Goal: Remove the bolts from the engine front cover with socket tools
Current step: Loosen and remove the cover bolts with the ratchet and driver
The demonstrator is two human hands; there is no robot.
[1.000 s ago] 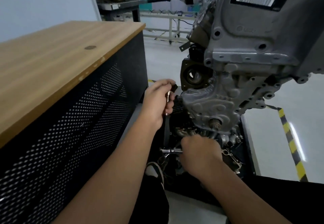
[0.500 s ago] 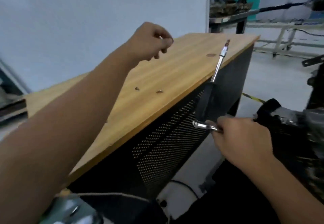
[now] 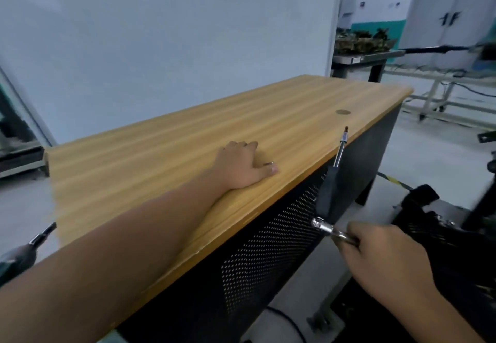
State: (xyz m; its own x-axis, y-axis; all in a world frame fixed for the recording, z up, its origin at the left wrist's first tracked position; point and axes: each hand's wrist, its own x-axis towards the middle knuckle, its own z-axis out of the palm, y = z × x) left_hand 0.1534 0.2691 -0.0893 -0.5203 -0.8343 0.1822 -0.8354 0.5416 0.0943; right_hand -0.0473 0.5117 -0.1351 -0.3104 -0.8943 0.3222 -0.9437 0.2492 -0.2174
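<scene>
The left hand (image 3: 243,167) lies on the desk (image 3: 161,160) with its fingers curled down toward the wood and the thumb stretched along the near edge. A small metal piece, probably a bolt (image 3: 269,163), shows between thumb and fingers; whether it is pinched or merely lying under the hand I cannot tell. The right hand (image 3: 386,259) is off the desk's near side, fingers wrapped round the chrome bar of a socket wrench (image 3: 331,197). The wrench's black grip and thin shaft slant up from that hand toward the desk edge, its tip just beside the left hand.

Further right of the right hand, dark blurred machinery (image 3: 440,224) is at the frame edge; the front cover itself is not visible, so the remaining bolts are out of sight. To the left of the left forearm, a tool tip (image 3: 44,234) pokes in.

The bolt is likely small, hard, light and prone to rolling on the smooth wood, so it is best set down flat, away from the edge. The wrench is stiff steel and heavier at the head; hold the black grip for leverage, and the bar only for spinning loose bolts.
</scene>
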